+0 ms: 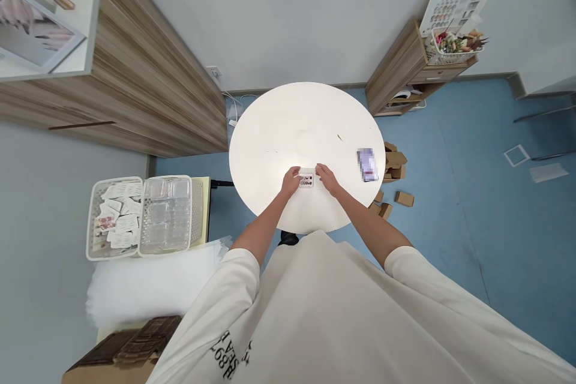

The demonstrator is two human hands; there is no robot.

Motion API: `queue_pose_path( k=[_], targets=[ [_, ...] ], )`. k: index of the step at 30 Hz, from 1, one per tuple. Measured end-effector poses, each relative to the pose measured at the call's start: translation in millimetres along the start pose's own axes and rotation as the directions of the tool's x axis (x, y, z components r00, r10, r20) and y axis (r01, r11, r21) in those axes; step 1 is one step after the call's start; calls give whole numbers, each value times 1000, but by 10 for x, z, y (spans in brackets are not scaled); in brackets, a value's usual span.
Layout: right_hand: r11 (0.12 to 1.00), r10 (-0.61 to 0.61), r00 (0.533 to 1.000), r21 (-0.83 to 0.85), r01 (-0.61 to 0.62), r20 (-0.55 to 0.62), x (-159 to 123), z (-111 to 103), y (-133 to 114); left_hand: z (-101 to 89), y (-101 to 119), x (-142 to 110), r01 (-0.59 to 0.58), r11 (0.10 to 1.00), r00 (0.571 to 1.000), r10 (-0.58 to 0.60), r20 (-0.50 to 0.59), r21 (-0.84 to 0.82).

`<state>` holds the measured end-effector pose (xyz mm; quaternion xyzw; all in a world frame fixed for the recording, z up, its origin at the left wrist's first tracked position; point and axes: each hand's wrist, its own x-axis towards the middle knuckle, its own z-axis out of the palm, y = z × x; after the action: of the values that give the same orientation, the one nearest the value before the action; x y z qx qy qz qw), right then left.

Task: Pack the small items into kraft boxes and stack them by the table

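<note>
A small white nail card point(306, 179) with several dark and pink oval pieces in rows lies low on the round white table point(306, 114), near its front edge. My left hand point(291, 181) grips the card's left edge with bent fingers. On the other side, my right hand point(327, 179) has its fingers drawn together at the card's upper right edge. Both thumbs are too small to make out clearly.
A phone point(368, 165) lies to the right on the table. Brown boxes point(395, 161) are on the blue floor beyond it. At left stand a white basket of cards point(93, 234), a basket of clear plastic boxes point(167, 216), and white plastic bags point(139, 288).
</note>
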<state>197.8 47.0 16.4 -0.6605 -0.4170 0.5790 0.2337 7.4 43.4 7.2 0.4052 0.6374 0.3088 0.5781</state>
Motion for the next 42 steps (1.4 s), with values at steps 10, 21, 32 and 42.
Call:
queue_pose_path(
  k=[10,21,32,42],
  targets=[
    [997,-35,997,-69,39,65,-300,95,242,-10,-343,-315,39,995,998,-44,53,94],
    [456,-74,943,-830,322,325,-500,117,472,41,-512,-631,-362,565,916,70,394,741],
    [327,-2,943,-891,315,333,-495,204,534,97,-586,-676,-377,316,910,-47,411,871],
    [392,47,940,-872,294,338,-459,198,454,137,-527,-639,-356,265,920,-68,386,896]
  ],
)
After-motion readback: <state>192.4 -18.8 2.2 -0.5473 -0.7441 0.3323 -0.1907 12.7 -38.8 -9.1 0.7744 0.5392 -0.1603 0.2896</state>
